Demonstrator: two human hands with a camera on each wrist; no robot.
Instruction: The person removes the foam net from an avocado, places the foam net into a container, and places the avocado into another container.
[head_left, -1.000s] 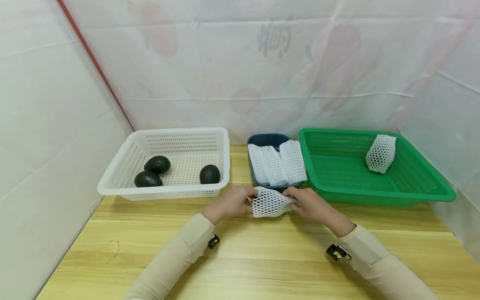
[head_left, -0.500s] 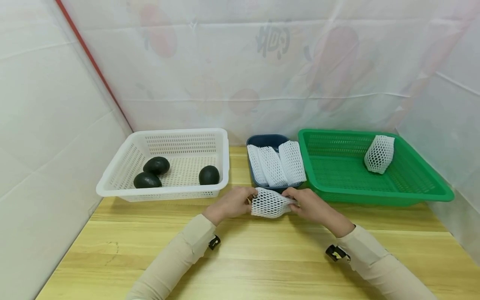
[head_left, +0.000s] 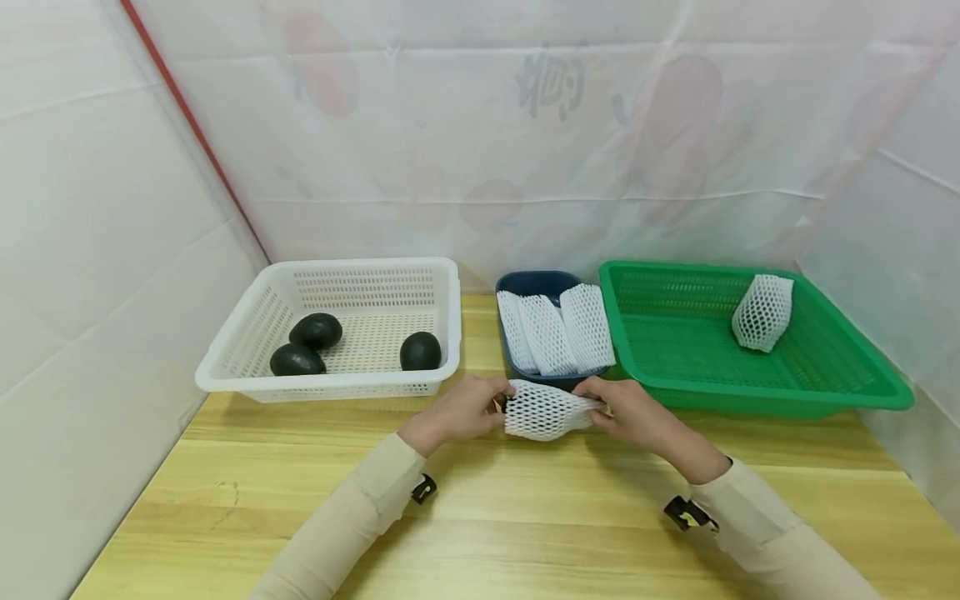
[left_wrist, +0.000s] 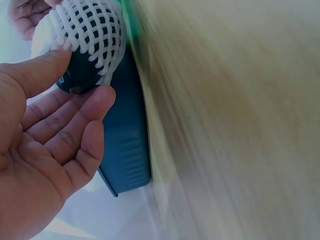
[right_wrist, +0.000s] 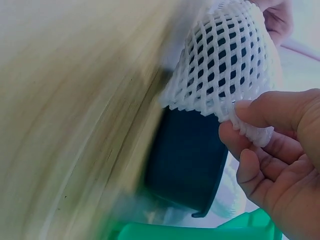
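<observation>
Just in front of the blue bin point(head_left: 542, 282), both hands hold a dark green avocado point(left_wrist: 79, 74) inside a white foam net sleeve point(head_left: 547, 412). My left hand point(head_left: 467, 408) grips the avocado's bare end, its thumb lying at the sleeve's edge in the left wrist view. At the other end, my right hand point(head_left: 630, 414) pinches the sleeve's loose rim between thumb and fingers point(right_wrist: 235, 137). Dark skin shows through the mesh, and the rest of the fruit is covered. More white net sleeves point(head_left: 547, 333) lie flat in the bin.
A white basket point(head_left: 330, 383) with three avocados point(head_left: 420, 351) stands on the left. The green basket point(head_left: 697, 398) on the right holds one netted fruit point(head_left: 763, 312). All rest on a wooden table point(head_left: 510, 533) with a white curtain behind.
Both hands keep their hold on the avocado and sleeve in nearly the same place. The right hand and forearm have shifted slightly to the right.
</observation>
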